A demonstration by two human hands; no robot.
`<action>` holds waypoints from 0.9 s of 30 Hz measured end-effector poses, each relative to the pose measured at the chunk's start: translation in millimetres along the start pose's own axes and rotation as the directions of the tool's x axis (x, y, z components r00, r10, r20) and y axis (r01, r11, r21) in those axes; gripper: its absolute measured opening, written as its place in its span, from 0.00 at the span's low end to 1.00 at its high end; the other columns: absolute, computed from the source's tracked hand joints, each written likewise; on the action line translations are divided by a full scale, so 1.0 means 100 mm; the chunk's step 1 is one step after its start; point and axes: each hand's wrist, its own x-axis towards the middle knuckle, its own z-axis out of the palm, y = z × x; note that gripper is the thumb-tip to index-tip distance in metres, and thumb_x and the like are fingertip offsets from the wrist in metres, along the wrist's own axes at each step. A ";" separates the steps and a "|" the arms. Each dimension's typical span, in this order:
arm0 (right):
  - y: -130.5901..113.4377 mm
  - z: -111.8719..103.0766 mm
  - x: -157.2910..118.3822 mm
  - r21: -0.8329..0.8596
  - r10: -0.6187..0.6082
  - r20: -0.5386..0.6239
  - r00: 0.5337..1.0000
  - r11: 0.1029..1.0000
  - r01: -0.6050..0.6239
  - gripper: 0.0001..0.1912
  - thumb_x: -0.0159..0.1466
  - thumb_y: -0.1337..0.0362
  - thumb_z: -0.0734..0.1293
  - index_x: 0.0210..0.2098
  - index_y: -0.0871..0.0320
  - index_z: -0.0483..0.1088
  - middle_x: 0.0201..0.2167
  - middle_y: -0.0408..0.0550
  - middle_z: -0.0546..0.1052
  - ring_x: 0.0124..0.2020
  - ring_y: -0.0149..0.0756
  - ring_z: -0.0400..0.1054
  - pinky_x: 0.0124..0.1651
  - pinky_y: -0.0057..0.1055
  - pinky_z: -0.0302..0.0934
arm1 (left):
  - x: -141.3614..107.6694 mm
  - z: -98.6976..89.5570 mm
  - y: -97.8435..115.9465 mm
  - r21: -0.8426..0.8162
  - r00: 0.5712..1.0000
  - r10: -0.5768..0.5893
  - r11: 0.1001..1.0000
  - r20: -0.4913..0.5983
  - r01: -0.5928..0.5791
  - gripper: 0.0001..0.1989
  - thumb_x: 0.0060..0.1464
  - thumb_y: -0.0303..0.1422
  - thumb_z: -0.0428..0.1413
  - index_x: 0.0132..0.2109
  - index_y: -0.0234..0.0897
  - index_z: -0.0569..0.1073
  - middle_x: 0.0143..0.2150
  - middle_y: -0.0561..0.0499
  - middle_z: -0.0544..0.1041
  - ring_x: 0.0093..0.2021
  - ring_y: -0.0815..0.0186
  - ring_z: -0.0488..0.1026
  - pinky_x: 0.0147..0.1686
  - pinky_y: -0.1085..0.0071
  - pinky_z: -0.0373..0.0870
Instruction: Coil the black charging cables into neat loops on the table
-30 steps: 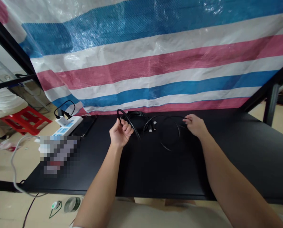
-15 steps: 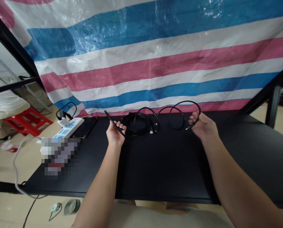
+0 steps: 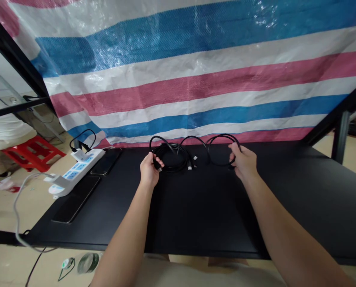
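A black cable [image 3: 192, 137] runs in loops between my two hands, above the black table. My left hand [image 3: 150, 169] is closed on one part of it, beside the coiled cables [image 3: 178, 165] lying at the back of the table. My right hand [image 3: 244, 159] pinches a round loop of the cable at its right side. Light-coloured connector ends [image 3: 190, 168] show by the coil. Which cable end each hand holds is hidden by the fingers.
On the left stands a white power strip [image 3: 83, 168] with plugs in it. Two dark phones [image 3: 76, 199] lie beside it. A striped sheet [image 3: 189, 87] hangs behind the table. A person on a red stool [image 3: 34, 152] sits at far left.
My right hand has moved left and turned, gathering the cable into a tighter loop. My left hand has shifted slightly right, toward the coil.
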 end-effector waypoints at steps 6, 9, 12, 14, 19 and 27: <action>-0.03 0.08 -0.07 -0.073 -0.145 -0.075 0.987 0.987 0.140 0.23 0.47 0.43 0.68 0.21 0.53 0.57 0.17 0.36 0.61 0.18 0.28 0.55 0.22 0.28 0.54 | -0.02 0.02 -0.16 0.165 0.994 0.086 0.982 0.061 -0.095 0.16 0.50 0.41 0.60 0.26 0.36 0.64 0.17 0.56 0.70 0.17 0.69 0.70 0.21 0.75 0.67; -0.06 0.15 -0.19 -0.244 -0.225 -0.025 0.974 0.946 0.213 0.24 0.37 0.53 0.76 0.26 0.53 0.61 0.23 0.38 0.66 0.26 0.32 0.63 0.32 0.31 0.61 | -0.07 0.05 -0.22 0.201 0.990 0.063 0.976 0.125 -0.088 0.18 0.47 0.44 0.61 0.26 0.36 0.64 0.18 0.56 0.71 0.17 0.68 0.71 0.21 0.74 0.67; -0.09 0.19 -0.22 -0.283 -0.167 -0.109 0.980 0.950 0.131 0.22 0.42 0.54 0.75 0.23 0.52 0.58 0.20 0.38 0.67 0.25 0.33 0.64 0.32 0.32 0.60 | -0.10 0.07 -0.23 0.167 0.986 0.036 0.984 0.163 -0.064 0.18 0.47 0.45 0.61 0.27 0.37 0.64 0.17 0.56 0.71 0.17 0.68 0.72 0.20 0.73 0.68; -0.10 0.18 -0.18 -0.166 -0.099 -0.176 0.979 0.984 0.070 0.21 0.48 0.50 0.71 0.23 0.52 0.56 0.16 0.37 0.64 0.20 0.32 0.61 0.26 0.30 0.57 | -0.10 0.07 -0.20 0.125 0.986 0.013 0.992 0.163 -0.034 0.18 0.48 0.45 0.60 0.27 0.37 0.64 0.18 0.56 0.72 0.18 0.66 0.73 0.21 0.72 0.69; -0.15 0.12 -0.09 0.252 0.014 0.036 0.999 0.967 -0.023 0.29 0.52 0.33 0.61 0.19 0.51 0.51 0.10 0.33 0.49 0.12 0.28 0.48 0.15 0.27 0.44 | -0.09 0.06 -0.20 0.072 0.975 -0.044 0.997 0.218 0.029 0.19 0.43 0.42 0.65 0.23 0.35 0.65 0.27 0.45 0.79 0.34 0.57 0.79 0.35 0.63 0.74; -0.35 0.36 -0.59 0.303 -0.042 0.618 0.785 0.934 -0.189 0.37 0.40 0.30 0.67 0.14 0.52 0.44 0.08 0.34 0.47 0.13 0.27 0.45 0.16 0.29 0.45 | -0.22 0.17 -0.39 -0.027 0.982 -0.086 0.995 0.167 0.092 0.18 0.42 0.36 0.66 0.21 0.34 0.64 0.40 0.42 0.80 0.49 0.52 0.75 0.45 0.56 0.73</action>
